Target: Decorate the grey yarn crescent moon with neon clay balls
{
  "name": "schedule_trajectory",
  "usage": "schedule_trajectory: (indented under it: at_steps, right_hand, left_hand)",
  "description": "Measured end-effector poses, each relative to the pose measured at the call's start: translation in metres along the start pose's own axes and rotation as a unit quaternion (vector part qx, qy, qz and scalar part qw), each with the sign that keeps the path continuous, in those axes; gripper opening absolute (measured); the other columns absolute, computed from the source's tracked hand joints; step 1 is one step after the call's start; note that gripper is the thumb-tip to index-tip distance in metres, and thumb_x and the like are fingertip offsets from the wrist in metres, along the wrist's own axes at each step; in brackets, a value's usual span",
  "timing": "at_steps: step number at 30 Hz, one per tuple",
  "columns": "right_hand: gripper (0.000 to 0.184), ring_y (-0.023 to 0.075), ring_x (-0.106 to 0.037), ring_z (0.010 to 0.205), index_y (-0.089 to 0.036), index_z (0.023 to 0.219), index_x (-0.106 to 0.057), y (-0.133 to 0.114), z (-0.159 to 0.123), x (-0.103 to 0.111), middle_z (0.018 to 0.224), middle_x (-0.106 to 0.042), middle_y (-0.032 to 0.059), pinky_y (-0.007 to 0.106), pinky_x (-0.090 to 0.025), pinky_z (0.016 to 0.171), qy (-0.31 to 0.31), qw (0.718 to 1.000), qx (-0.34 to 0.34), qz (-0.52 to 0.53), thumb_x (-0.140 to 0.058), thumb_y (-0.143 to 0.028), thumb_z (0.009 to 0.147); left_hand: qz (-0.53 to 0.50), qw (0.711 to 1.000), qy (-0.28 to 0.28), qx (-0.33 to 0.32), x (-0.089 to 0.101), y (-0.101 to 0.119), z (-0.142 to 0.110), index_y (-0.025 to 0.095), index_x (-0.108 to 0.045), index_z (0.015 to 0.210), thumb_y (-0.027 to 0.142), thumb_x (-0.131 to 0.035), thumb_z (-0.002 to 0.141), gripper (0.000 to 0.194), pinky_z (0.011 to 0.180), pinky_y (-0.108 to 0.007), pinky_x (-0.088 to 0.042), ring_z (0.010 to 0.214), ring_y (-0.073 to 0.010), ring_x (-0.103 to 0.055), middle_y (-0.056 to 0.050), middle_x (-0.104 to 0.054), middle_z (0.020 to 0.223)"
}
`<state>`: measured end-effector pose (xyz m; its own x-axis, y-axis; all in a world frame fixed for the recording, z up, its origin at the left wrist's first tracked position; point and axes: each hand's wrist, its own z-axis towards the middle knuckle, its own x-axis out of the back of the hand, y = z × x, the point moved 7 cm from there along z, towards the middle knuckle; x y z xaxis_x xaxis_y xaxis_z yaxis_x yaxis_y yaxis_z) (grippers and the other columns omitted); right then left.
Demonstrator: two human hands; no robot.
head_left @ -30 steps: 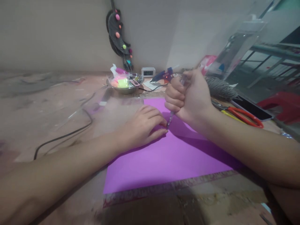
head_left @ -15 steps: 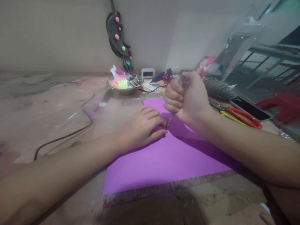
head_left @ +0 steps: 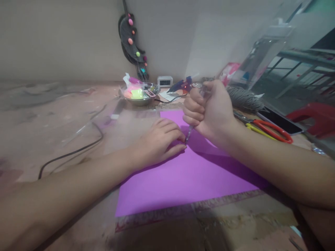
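Observation:
A purple sheet (head_left: 162, 184) of paper or thin foam lies in front of me. My left hand (head_left: 163, 139) rests on it palm down, fingers together and stretched out, thumb apart from them. My right hand (head_left: 206, 106) is wrapped in a fist round a slim see-through pen-like tool (head_left: 189, 132), held steeply. The tool's tip meets the sheet just at my left fingertips; whether they touch the tip I cannot tell. Most of the tool is hidden inside the fist, so its exact kind does not show.
Behind the sheet stand a metal bowl (head_left: 141, 101) of bright craft bits, a small white clock (head_left: 165, 81) and a blue glue gun (head_left: 180, 84). To the right lie grey yarn (head_left: 243, 98), scissors (head_left: 272, 130) and a phone (head_left: 281, 120). A dark cord (head_left: 73, 151) curves at left.

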<state>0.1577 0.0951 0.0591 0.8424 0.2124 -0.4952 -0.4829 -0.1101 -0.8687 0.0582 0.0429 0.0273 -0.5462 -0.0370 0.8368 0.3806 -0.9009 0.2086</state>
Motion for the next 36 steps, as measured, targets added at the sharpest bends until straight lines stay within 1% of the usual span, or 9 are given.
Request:
schedule_trajectory:
  at_steps: [3, 5, 11, 17, 19, 23, 29, 33, 36]
  right_hand:
    - [0.047, 0.0087, -0.008, 0.038, -0.024, 0.053, -0.025, 0.0002, -0.0011, -0.0009, 0.042, -0.017, -0.0064, 0.026, -0.01, 0.036, 0.017, 1.0, -0.006, 0.012, -0.033, -0.044, 0.095]
    - [0.047, 0.0088, -0.007, 0.038, -0.024, 0.053, -0.023, 0.0002, -0.0017, -0.0019, 0.041, -0.017, -0.0062, 0.026, -0.009, 0.036, 0.021, 1.0, -0.007, 0.016, -0.031, -0.044, 0.095]
    - [0.049, 0.0084, -0.008, 0.038, -0.024, 0.054, -0.022, 0.0007, -0.002, -0.0023, 0.042, -0.017, -0.0071, 0.024, -0.01, 0.035, 0.015, 1.0, -0.01, 0.013, -0.04, -0.048, 0.093]
    - [0.051, 0.0082, -0.009, 0.037, -0.024, 0.054, -0.023, 0.0007, -0.0011, -0.0013, 0.042, -0.017, -0.0074, 0.024, -0.011, 0.035, 0.003, 1.0, -0.009, 0.006, -0.042, -0.05, 0.092]
    - [0.05, 0.0082, -0.01, 0.038, -0.024, 0.054, -0.024, 0.0006, -0.0009, -0.0012, 0.043, -0.017, -0.0073, 0.025, -0.011, 0.035, 0.001, 1.0, -0.009, 0.005, -0.042, -0.049, 0.093]
    - [0.047, 0.0087, -0.009, 0.039, -0.024, 0.055, -0.026, 0.0005, -0.0015, -0.0007, 0.043, -0.017, -0.007, 0.025, -0.01, 0.035, 0.014, 1.0, -0.007, 0.012, -0.036, -0.045, 0.095]
    - [0.049, 0.0082, -0.009, 0.036, -0.024, 0.054, -0.022, 0.0015, -0.0007, -0.0015, 0.042, -0.017, -0.0073, 0.025, -0.009, 0.035, 0.01, 1.0, -0.01, 0.026, -0.034, -0.048, 0.095]
    - [0.051, 0.0081, -0.01, 0.036, -0.023, 0.053, -0.024, 0.0027, 0.0007, 0.0007, 0.042, -0.019, -0.0074, 0.025, -0.011, 0.035, 0.002, 1.0, -0.007, 0.017, -0.038, -0.051, 0.094]
    - [0.053, 0.0076, -0.011, 0.036, -0.023, 0.052, -0.025, 0.005, 0.0015, 0.0023, 0.042, -0.019, -0.0076, 0.025, -0.012, 0.036, 0.011, 1.0, -0.003, 0.001, -0.04, -0.054, 0.093]
  left_hand:
    - [0.0, 1.0, -0.001, 0.0, -0.0008, -0.0006, -0.0002, 0.017, -0.063, 0.092, 0.035, -0.058, 0.094, 0.018, 0.091, -0.036, -0.041, 0.094, -0.0206, -0.058, -0.004, -0.067, 0.092]
    - [0.0, 1.0, -0.001, -0.001, -0.0008, -0.0008, -0.0004, 0.017, -0.063, 0.093, 0.035, -0.058, 0.095, 0.018, 0.091, -0.036, -0.041, 0.093, -0.0204, -0.058, -0.004, -0.067, 0.092]
    - [-0.001, 1.0, 0.001, -0.004, 0.0, 0.0001, -0.0009, 0.017, -0.062, 0.093, 0.034, -0.058, 0.095, 0.018, 0.091, -0.036, -0.041, 0.093, -0.0201, -0.057, -0.004, -0.067, 0.092]
    - [-0.002, 1.0, 0.002, -0.003, -0.0008, -0.0007, -0.0002, 0.017, -0.062, 0.092, 0.034, -0.058, 0.095, 0.018, 0.09, -0.036, -0.041, 0.093, -0.0205, -0.057, -0.004, -0.067, 0.092]
    - [0.0, 1.0, 0.002, -0.005, -0.0011, -0.0008, 0.0, 0.017, -0.062, 0.093, 0.034, -0.058, 0.095, 0.018, 0.09, -0.036, -0.04, 0.093, -0.0205, -0.057, -0.004, -0.067, 0.092]
    - [0.001, 1.0, 0.006, -0.009, -0.001, -0.0007, -0.0008, 0.016, -0.062, 0.092, 0.034, -0.058, 0.095, 0.018, 0.089, -0.037, -0.041, 0.092, -0.0205, -0.057, -0.004, -0.067, 0.091]
    - [-0.004, 1.0, 0.003, -0.007, -0.0014, -0.0004, -0.0012, 0.017, -0.062, 0.094, 0.035, -0.057, 0.095, 0.019, 0.09, -0.037, -0.041, 0.093, -0.0207, -0.057, -0.004, -0.067, 0.093]
    - [-0.004, 1.0, 0.0, -0.005, -0.003, -0.0019, -0.0008, 0.017, -0.063, 0.094, 0.035, -0.056, 0.095, 0.019, 0.09, -0.037, -0.041, 0.094, -0.0206, -0.057, -0.004, -0.067, 0.093]
    - [-0.004, 1.0, 0.003, -0.001, -0.0037, -0.0038, -0.0013, 0.017, -0.063, 0.095, 0.037, -0.056, 0.095, 0.021, 0.091, -0.038, -0.041, 0.095, -0.0211, -0.057, -0.005, -0.068, 0.094]
